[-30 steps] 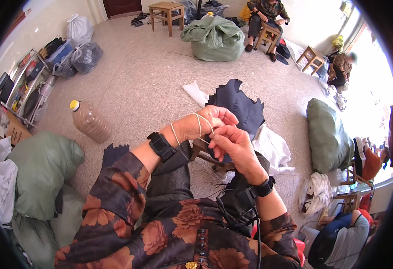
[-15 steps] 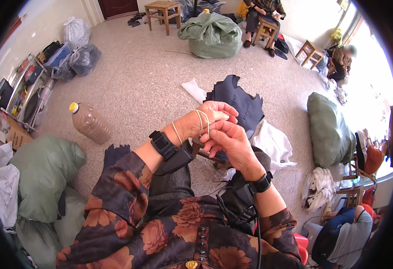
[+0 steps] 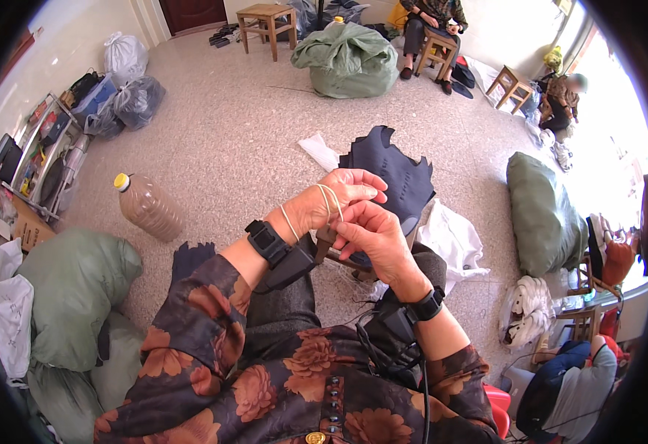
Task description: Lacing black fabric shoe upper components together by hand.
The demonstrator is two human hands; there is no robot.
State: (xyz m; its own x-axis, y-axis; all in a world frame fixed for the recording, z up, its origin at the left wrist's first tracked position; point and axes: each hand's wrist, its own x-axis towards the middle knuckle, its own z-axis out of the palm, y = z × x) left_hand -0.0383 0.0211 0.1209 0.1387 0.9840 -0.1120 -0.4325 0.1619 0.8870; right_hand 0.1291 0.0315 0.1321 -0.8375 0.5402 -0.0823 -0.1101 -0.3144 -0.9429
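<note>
My left hand (image 3: 331, 196) is raised in front of me, its fingers stretched toward the right. Cream elastic bands (image 3: 285, 222) loop round its wrist and the base of the hand. My right hand (image 3: 376, 237) pinches one of these loops between thumb and forefinger, just below the left palm. The two hands nearly touch. Beyond them lies a stack of dark navy cut fabric pieces (image 3: 394, 174) with jagged edges, partly hidden by my hands. Some brown wooden part under the hands is mostly covered.
On the left stand a bottle with a yellow cap (image 3: 150, 207) and green sacks (image 3: 80, 296). A white bag (image 3: 453, 248) lies right of my knee, a green sack (image 3: 546, 214) farther right. Ahead are another green bundle (image 3: 350, 63) and a wooden stool (image 3: 267, 26). Other people sit around the room.
My right hand has shifted slightly left and down, and its fingers have closed in round the loop. My left hand has dipped a little.
</note>
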